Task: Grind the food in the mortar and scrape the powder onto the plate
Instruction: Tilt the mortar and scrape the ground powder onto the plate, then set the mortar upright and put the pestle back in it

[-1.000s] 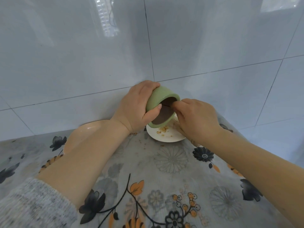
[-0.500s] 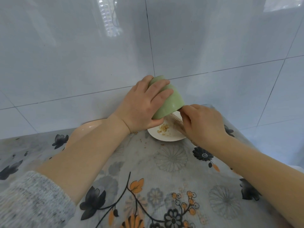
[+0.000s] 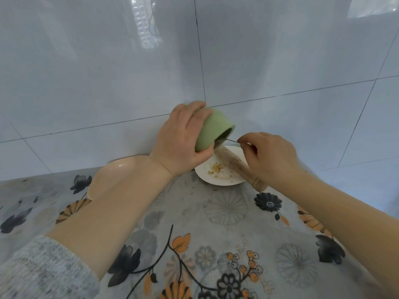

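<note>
My left hand [image 3: 179, 141] grips the green mortar [image 3: 213, 130] and holds it tilted above the small white plate [image 3: 205, 176], with its mouth facing right and down. My right hand [image 3: 269, 156] pinches a thin dark stick [image 3: 232, 140] whose tip reaches into the mortar's mouth. A little heap of brownish powder [image 3: 216, 168] lies on the plate. The wooden pestle [image 3: 228, 158] lies slanted across the plate, its handle end passing under my right wrist. The inside of the mortar is mostly hidden.
A peach-coloured plate [image 3: 114, 173] sits at the left against the wall, partly behind my left forearm. The table carries a floral cloth [image 3: 226, 212]. The tiled wall [image 3: 280, 104] rises right behind the plates. Crumbs are scattered near the white plate.
The mortar went from mouth towards me to nearly upside down, and now its mouth points right. My right hand has risen from the plate to the mouth, pinching the thin stick.
</note>
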